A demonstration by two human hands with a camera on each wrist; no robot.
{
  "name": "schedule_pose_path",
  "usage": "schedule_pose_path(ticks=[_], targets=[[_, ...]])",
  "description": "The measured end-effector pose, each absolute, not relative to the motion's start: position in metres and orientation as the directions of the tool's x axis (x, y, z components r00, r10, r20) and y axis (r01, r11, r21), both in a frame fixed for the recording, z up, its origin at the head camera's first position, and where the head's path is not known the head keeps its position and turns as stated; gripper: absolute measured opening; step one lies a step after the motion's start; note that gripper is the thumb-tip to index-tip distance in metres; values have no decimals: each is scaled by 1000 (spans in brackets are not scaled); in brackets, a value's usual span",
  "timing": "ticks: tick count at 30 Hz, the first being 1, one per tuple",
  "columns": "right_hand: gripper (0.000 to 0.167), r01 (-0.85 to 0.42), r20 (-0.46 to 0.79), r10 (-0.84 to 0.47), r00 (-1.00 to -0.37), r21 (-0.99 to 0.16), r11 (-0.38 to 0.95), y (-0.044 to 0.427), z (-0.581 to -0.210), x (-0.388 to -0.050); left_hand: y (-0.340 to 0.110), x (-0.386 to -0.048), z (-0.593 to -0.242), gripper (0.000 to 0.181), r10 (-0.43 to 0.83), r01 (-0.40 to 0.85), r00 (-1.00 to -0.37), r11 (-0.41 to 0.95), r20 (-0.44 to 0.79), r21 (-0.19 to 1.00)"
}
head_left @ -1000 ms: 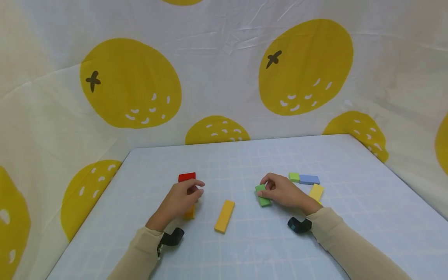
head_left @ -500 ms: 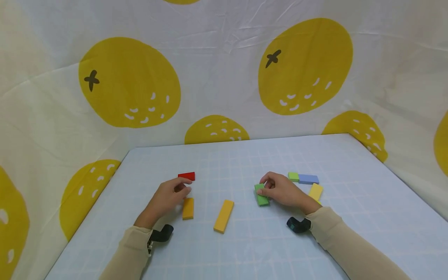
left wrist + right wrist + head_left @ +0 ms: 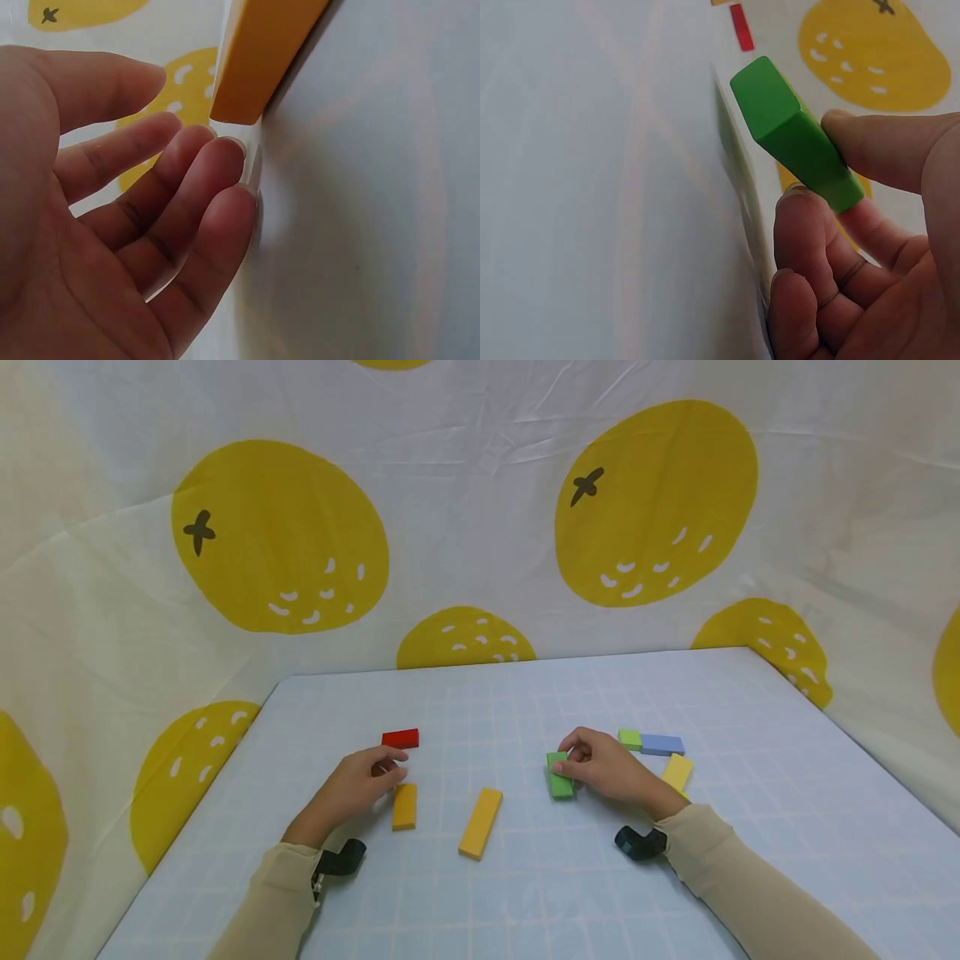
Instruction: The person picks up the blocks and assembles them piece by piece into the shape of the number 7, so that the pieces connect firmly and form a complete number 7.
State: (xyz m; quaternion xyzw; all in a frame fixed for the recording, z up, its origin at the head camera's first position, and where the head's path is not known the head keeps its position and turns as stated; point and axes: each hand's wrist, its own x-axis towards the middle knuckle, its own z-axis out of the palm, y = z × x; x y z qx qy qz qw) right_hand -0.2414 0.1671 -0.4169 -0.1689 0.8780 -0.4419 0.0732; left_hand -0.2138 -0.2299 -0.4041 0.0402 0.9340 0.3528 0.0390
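My left hand [image 3: 352, 789] holds nothing, its fingers loosely bent. Just to its right lies an orange block [image 3: 403, 807], which appears large beyond the fingertips in the left wrist view [image 3: 262, 67]. A red block [image 3: 401, 738] lies beyond this hand. My right hand [image 3: 606, 768] pinches a green block [image 3: 560, 787] between thumb and fingers. In the right wrist view the green block [image 3: 795, 135] is tilted and seems raised off the tabletop.
A longer yellow-orange block [image 3: 481, 824] lies slanted between the hands. Beyond the right hand, a light green block [image 3: 630, 740] touches a blue block [image 3: 662, 745] end to end. A pale yellow block [image 3: 678, 772] is partly hidden by the right wrist. The pale checked table [image 3: 525, 893] meets a patterned cloth behind.
My left hand has drawn back to the left, uncovering the orange block and more of the red one. The green block has turned slightly in my right hand, which has barely moved.
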Motion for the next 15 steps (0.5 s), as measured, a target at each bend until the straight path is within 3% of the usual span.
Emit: schedule_pose_path(ticks=[15], targets=[[37,-215,20,-352,-936,-823,525,165,-416,-241,-236,-217,-407,28,171,57,-979,745,-108,665]])
